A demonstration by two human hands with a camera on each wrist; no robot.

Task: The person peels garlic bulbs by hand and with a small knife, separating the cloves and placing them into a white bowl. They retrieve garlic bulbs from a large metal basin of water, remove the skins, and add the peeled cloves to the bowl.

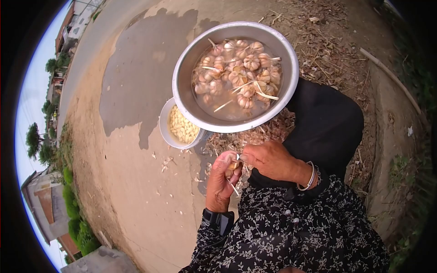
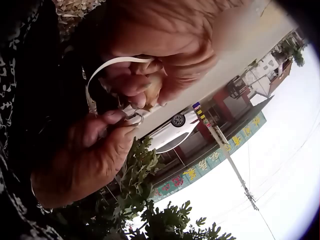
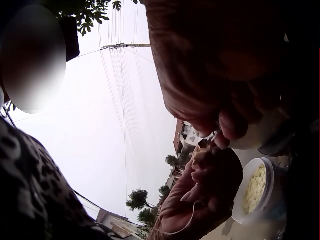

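i see left hand (image 1: 218,183) pinching garlic bulb (image 1: 233,167) | right hand (image 1: 273,160) pinching small pale thing (image 1: 237,156) | white car (image 2: 163,132): left wrist view only

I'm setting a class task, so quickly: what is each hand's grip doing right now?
Left hand: closed, holding a garlic bulb.
Right hand: closed, pinching a small pale bit against the bulb, too small to identify.

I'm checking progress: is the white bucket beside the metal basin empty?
Not empty: in the head view, pale peeled cloves lie inside the white bucket; their depth cannot be told.
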